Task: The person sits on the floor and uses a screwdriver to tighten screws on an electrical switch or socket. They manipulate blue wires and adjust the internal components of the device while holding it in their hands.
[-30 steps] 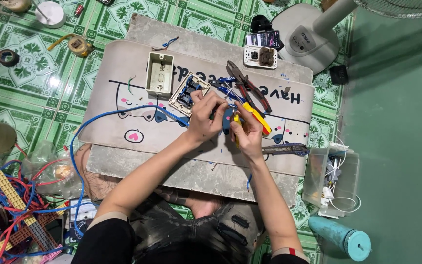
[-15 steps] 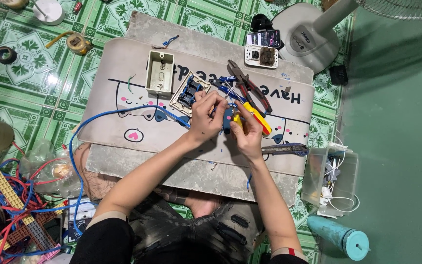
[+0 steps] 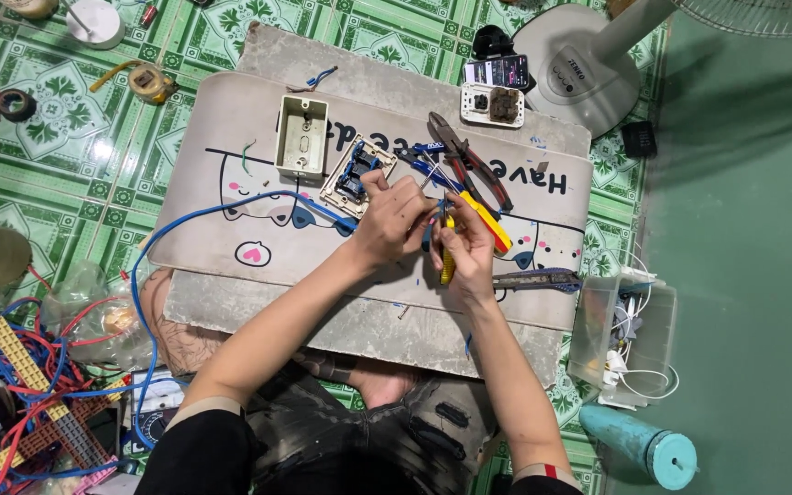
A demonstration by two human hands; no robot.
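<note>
- The left hand [image 3: 394,223] is pinched shut on a thin blue wire [image 3: 231,215] in the middle of the mat [image 3: 231,147].
- The right hand [image 3: 465,252] is wrapped around a small yellow-handled tool [image 3: 448,257], and its tip meets the wire at the left fingers.
- The two hands touch each other.
- The blue wire runs left across the mat, then bends down to the near floor.
- A switch plate [image 3: 352,174] lies just left of the left hand.
- A cream wall box [image 3: 302,137] sits farther left.
- Red-handled pliers [image 3: 469,160] lie just beyond the hands.
- A white fan base [image 3: 579,73] stands far right.
- A teal bottle [image 3: 639,445] lies near right.
</note>
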